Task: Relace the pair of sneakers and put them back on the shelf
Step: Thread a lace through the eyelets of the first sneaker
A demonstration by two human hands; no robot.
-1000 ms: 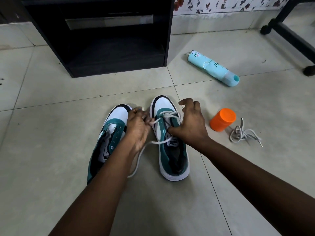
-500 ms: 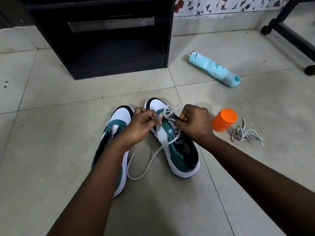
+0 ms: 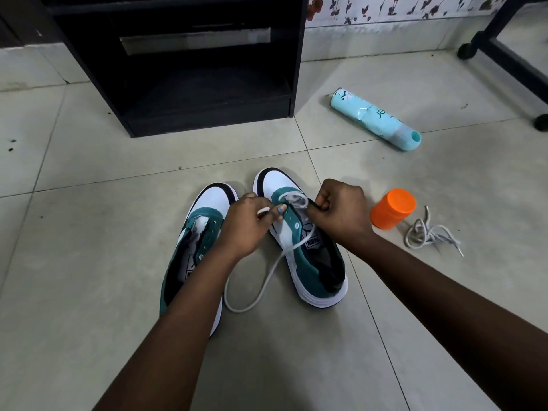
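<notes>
Two green, white and black sneakers stand side by side on the tiled floor. The right sneaker (image 3: 308, 262) is tilted and carries a white lace (image 3: 267, 280) through its front eyelets; the lace loops down onto the floor. My left hand (image 3: 247, 225) pinches the lace near its tip at the shoe's left eyelets. My right hand (image 3: 338, 215) pinches the lace on the other side of the tongue. The left sneaker (image 3: 195, 241) has no lace and is partly hidden by my left forearm. A second white lace (image 3: 430, 234) lies bunched on the floor at the right.
A black shelf unit (image 3: 184, 63) with an open lower bay stands straight ahead. An orange container (image 3: 393, 209) stands beside the right sneaker. A light blue bottle (image 3: 375, 118) lies on its side farther back. A black frame on castors (image 3: 504, 51) is at the far right.
The right sneaker has been turned and tilted, its heel swinging right. Both hands moved closer together over its front eyelets, and the lace's loose loop now trails lower on the floor.
</notes>
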